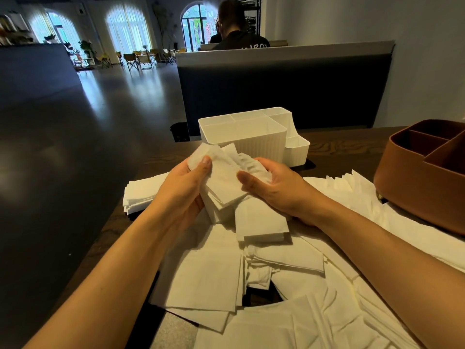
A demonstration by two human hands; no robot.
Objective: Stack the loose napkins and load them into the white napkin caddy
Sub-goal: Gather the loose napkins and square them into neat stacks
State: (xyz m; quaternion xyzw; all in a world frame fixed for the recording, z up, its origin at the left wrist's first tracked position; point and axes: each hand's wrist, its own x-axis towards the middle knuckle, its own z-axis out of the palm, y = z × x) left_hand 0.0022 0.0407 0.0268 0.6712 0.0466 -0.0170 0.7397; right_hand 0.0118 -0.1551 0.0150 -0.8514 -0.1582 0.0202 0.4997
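Note:
A thick stack of white napkins (224, 182) is held above the table between both hands. My left hand (187, 183) grips its left side, thumb on top. My right hand (275, 187) grips its right side, thumb pressed on the top sheet. The stack's far edges are uneven and fanned. Just behind it stands the white napkin caddy (261, 143), its large front compartment showing no napkins. Loose napkins (251, 273) lie scattered over the table below my arms.
A neater napkin pile (141, 192) lies at the left table edge. A brown divided caddy (425, 172) stands at the right. The dark wooden table (339, 144) drops off on the left. A person sits beyond a dark partition (284, 84).

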